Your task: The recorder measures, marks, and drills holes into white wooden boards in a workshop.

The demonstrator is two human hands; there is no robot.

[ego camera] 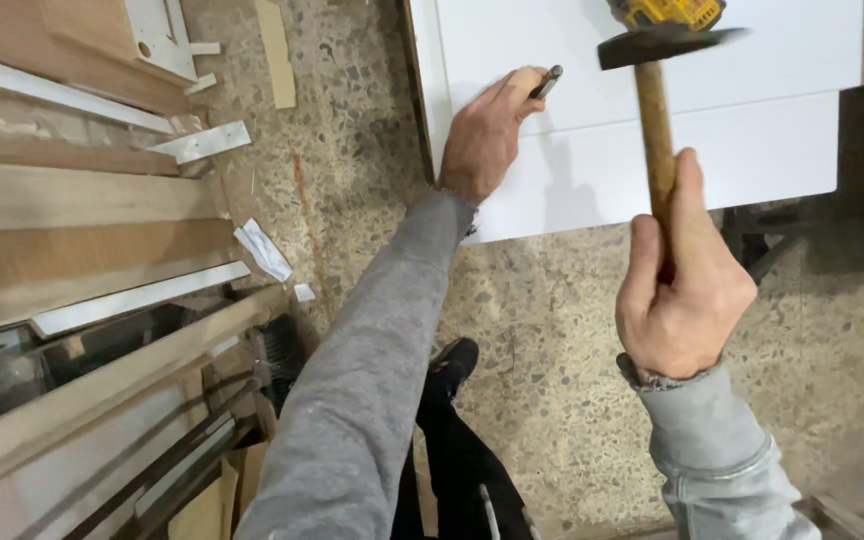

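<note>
Above white panel [652, 150], right hand [682, 290] gripping hammer [655, 110], left hand [487, 135] pinching punch [547, 82].

I have one view only, from the camera on the person's head. It looks steeply down past both sleeves to the speckled floor [552, 380], close enough that the arms fill the lower frame. The white panel [652, 150] lies toward the top edge, stacked boards [82, 200] at left.

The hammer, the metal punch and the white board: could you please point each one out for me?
hammer [654, 130], head view, on its wooden handle.
metal punch [548, 80], head view, on its dark shaft.
white board [752, 150], head view, on its bare face.
</note>
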